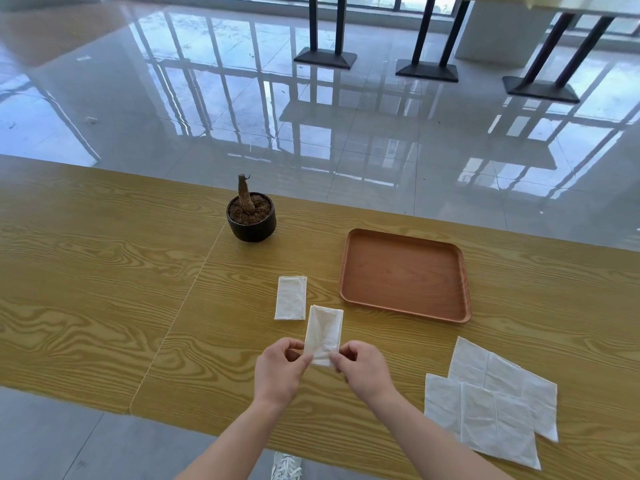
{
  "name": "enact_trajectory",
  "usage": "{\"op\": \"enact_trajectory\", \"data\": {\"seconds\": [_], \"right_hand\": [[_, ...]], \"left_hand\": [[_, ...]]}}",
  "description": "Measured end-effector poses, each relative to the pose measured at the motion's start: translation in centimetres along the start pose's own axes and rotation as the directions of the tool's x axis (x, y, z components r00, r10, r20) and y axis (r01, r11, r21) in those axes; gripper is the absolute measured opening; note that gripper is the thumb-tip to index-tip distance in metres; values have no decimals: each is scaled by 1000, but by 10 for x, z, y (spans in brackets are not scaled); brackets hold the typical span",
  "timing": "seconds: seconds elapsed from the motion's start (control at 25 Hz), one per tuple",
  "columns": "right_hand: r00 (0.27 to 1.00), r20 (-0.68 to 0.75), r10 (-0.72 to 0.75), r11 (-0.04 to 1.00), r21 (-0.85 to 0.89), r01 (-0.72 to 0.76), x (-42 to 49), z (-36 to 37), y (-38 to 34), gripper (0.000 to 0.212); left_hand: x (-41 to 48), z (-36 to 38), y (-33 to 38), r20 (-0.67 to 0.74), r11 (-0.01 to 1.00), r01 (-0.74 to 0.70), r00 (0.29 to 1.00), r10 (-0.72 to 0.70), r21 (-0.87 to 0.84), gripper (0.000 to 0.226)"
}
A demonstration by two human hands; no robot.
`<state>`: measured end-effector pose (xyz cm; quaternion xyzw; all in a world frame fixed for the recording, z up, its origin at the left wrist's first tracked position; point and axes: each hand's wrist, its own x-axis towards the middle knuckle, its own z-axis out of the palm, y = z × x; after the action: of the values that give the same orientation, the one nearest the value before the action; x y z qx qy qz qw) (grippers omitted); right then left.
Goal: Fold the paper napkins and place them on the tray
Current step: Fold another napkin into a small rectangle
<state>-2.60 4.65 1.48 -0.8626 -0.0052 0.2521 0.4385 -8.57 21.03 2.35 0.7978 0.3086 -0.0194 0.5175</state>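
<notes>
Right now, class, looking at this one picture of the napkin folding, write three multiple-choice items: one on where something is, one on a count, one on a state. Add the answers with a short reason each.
1. Where does the plant pot stand?
A. On the tray
B. On the table, left of and beyond the tray
C. On the floor

2. How many folded napkins lie on the tray?
A. None
B. One
C. Two

3. What is the state of the napkin in the hands?
A. Crumpled into a ball
B. Flat and fully unfolded
C. Folded into a narrow strip, pinched at its near end

Answers:
1 B: the pot sits on the wooden table, apart from the tray.
2 A: the tray holds nothing; one folded napkin lies on the table beside it.
3 C: the left hand and right hand each pinch a near corner.
</notes>
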Motion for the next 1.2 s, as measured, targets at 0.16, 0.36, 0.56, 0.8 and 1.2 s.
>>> {"op": "enact_trajectory", "data": {"seconds": [0.16,0.36,0.56,0.8,1.2], "right_hand": [[1000,10,13,1000,-3,-13,24,12,-17,21],[999,9,33,998,-49,-33,50,27,-35,18],[998,-3,70,981,-179,-69,77,41,-51,19],[994,-19,108,964,-241,-109,107,49,-63,17],[989,-25,145,941,-305,-146,119,58,-61,20]], "left_hand": [[24,-12,-2,-19,1000,27,999,-27,0,14],[54,-22,-4,-25,997,71,997,-71,17,12],[82,-22,-2,-95,985,145,986,-136,97,14],[114,-19,2,-102,964,193,979,-177,181,15],[128,-19,-9,-86,952,211,977,-197,221,14]]}}
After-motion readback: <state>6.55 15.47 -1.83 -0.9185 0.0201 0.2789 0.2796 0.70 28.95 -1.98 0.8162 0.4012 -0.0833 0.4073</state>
